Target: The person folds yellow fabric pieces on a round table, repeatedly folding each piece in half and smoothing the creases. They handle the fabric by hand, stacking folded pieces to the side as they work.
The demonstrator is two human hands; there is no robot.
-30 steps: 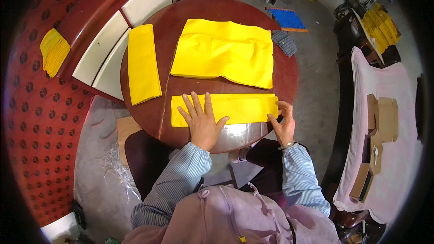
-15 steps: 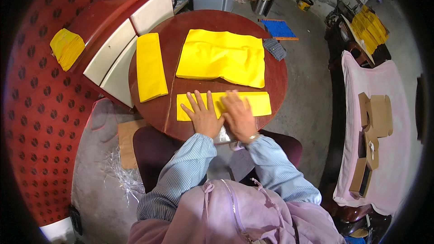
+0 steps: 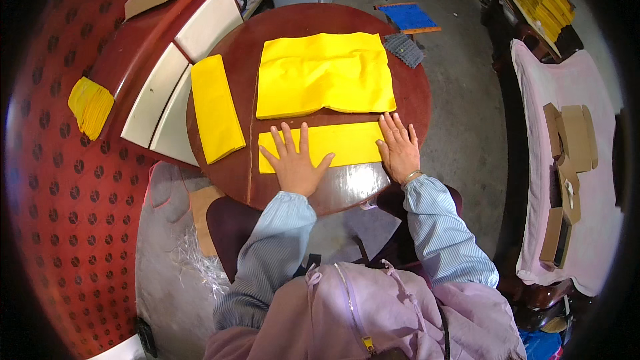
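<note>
On the round red table a folded yellow cloth strip (image 3: 350,143) lies crosswise near the front edge. My left hand (image 3: 297,167) rests on its left part, palm down with fingers spread. At its right end lies my right hand (image 3: 401,152), flat, fingers stretched out and fairly close together. Neither hand grips anything. Just beyond the strip is a wide pile of yellow cloth sheets (image 3: 323,77), slightly wrinkled on top. Another folded yellow stack (image 3: 218,108) lies lengthwise at the table's left side.
The round table (image 3: 227,43) carries a grey textured pad (image 3: 404,50) at its right rim. White-fronted drawers (image 3: 157,97) adjoin it on the left. A yellow bundle (image 3: 91,105) lies on the red patterned surface. Open cardboard boxes (image 3: 578,137) sit on a pink-covered seat at right.
My right hand has slid right along the strip to its end. My left hand stays on the left part. The whole view has shifted slightly.
</note>
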